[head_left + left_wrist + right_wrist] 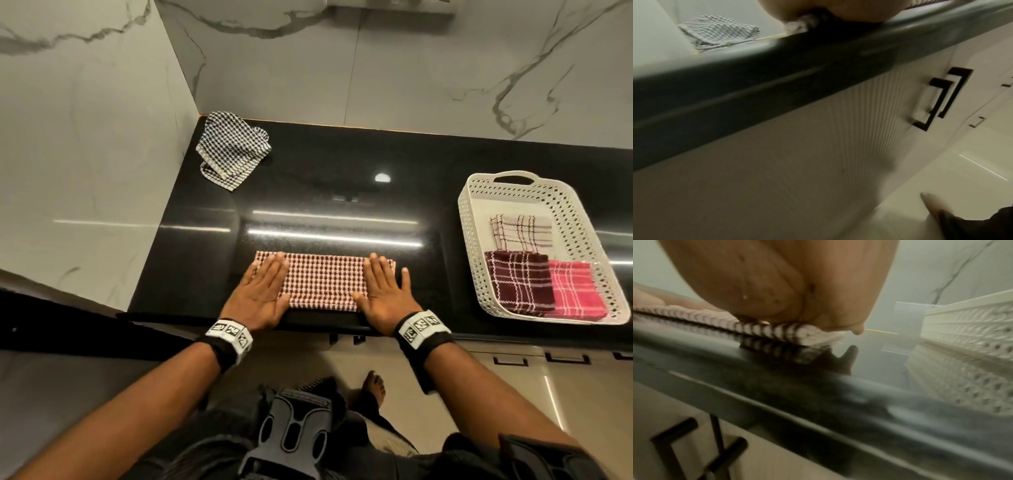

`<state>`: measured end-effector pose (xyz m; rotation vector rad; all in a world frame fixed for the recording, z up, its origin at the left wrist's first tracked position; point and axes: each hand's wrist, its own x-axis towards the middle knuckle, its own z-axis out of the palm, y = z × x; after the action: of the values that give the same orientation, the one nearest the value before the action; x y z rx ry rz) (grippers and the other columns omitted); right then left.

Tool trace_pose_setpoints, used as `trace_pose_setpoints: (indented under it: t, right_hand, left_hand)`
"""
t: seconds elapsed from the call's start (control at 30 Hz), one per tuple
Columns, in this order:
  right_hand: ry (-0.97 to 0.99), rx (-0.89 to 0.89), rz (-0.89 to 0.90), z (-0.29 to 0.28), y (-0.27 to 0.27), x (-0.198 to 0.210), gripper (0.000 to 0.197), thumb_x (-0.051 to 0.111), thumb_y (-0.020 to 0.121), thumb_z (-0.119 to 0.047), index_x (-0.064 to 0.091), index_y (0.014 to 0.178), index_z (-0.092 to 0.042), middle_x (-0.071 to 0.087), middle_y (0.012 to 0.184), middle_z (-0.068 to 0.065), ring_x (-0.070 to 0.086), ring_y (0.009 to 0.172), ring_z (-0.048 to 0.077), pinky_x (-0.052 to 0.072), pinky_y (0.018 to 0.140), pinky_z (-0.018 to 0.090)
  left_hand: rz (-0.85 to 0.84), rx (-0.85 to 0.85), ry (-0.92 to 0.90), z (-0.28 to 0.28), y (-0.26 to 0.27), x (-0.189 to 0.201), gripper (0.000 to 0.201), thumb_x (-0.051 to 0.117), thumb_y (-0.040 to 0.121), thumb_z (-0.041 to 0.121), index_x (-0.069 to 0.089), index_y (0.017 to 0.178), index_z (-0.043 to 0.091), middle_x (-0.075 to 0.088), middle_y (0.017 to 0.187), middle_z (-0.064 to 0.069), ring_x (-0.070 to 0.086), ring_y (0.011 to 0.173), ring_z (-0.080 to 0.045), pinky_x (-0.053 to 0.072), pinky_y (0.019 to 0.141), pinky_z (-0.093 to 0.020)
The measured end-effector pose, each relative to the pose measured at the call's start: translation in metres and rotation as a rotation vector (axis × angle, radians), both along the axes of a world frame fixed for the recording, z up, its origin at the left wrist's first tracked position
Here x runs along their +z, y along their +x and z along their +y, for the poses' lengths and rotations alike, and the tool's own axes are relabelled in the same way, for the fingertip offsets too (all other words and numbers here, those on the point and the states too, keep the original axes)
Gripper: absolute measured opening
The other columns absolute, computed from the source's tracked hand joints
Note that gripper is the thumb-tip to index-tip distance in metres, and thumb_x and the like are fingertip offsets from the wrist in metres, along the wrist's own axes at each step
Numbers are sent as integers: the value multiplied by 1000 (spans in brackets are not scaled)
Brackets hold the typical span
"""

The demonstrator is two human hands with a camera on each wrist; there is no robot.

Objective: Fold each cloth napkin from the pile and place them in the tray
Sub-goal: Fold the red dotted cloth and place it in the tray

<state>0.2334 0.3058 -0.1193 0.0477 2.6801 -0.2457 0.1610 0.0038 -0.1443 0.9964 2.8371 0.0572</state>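
On the black tabletop [325, 192], a red-checked napkin [323, 284] lies folded into a long strip near the front edge, at 6 o'clock. The left hand [262, 296] lies flat on its left end with fingers straight and together; the right hand [385, 294] lies flat on its right end with fingers spread. The white perforated tray [474, 240] sits at 3 o'clock and holds 3 folded napkins: cream [520, 233], maroon [517, 282] and pink [575, 294]. A black-and-white checked napkin [233, 149] lies crumpled at 11 o'clock, by the marble wall [85, 137].
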Motion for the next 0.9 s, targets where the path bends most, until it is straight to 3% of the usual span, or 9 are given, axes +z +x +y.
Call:
trace_pose_setpoints:
  t: [0.17, 0.23, 0.33, 0.43, 0.53, 0.63, 0.7, 0.8, 0.9]
  right_hand:
    - [42, 30, -47, 22, 14, 12, 76, 23, 99, -50, -12, 157, -17, -23, 163, 3, -25, 149, 18, -17, 117, 56]
    - [17, 40, 16, 23, 11, 19, 76, 30, 99, -49, -2, 159, -15, -15, 166, 3, -21, 150, 17, -16, 118, 56]
    - [-34, 50, 108, 25, 9, 17, 72, 33, 99, -55, 12, 159, -20, -4, 167, 0, -15, 151, 13, -13, 120, 54]
    - [-27, -2, 140, 24, 21, 11, 68, 33, 98, -59, 22, 155, -26, 9, 166, 0, 0, 153, 18, -3, 121, 57]
    - [-15, 14, 280, 6, 45, 15, 60, 36, 90, -65, 45, 140, -31, 40, 147, 3, 33, 137, 25, 20, 112, 54]
    - [-87, 160, 322, -24, 66, 14, 63, 43, 86, -68, 50, 136, -30, 47, 137, 0, 42, 128, 24, 27, 107, 51]
    - [-126, 230, 334, -34, 67, 7, 74, 51, 85, -66, 40, 147, -26, 38, 150, 3, 33, 140, 24, 23, 115, 55]
    - [-131, 298, 244, -36, 53, -4, 99, 64, 83, -59, 10, 159, -22, 2, 167, 2, -4, 153, 21, -2, 120, 55]
    - [-90, 333, 243, -35, 43, -14, 99, 74, 82, -36, 13, 158, -19, 8, 167, 4, -1, 153, 21, 2, 120, 58]
  left_hand:
    - [16, 36, 4, -9, 0, 16, 74, 32, 89, 38, 22, 155, 10, 19, 164, -10, 15, 152, -24, 4, 122, -47]
    - [66, 25, 83, 14, 10, 27, 71, 47, 82, 27, 36, 150, 10, 32, 158, -14, 30, 147, -31, 17, 121, -52]
    - [66, -237, 197, 50, 31, 30, 64, 68, 75, 25, 50, 136, 18, 54, 137, -9, 54, 121, -28, 44, 102, -46]
    - [38, -287, 109, 67, 28, 31, 48, 59, 82, 30, 54, 129, 23, 56, 131, -3, 56, 116, -24, 43, 99, -42]
    - [49, -117, 30, 65, 2, 38, 52, 38, 86, 27, 54, 136, 21, 51, 145, -6, 45, 135, -30, 28, 114, -51]
    - [-12, -66, -15, 48, -13, 42, 70, 27, 82, 30, 38, 149, 16, 32, 160, -8, 21, 150, -29, 11, 122, -51]
    - [-30, -197, 12, 33, -4, 39, 80, 32, 77, 35, 31, 153, 12, 23, 163, -11, 16, 152, -27, 10, 123, -49]
    - [-109, -330, -67, 13, 26, 24, 94, 47, 75, 37, 10, 158, 13, 1, 166, -9, -2, 153, -23, 4, 124, -46]
    - [-94, -281, -73, 5, 41, 12, 105, 62, 74, 34, 5, 159, 12, -4, 166, -8, -5, 153, -22, 5, 124, -46]
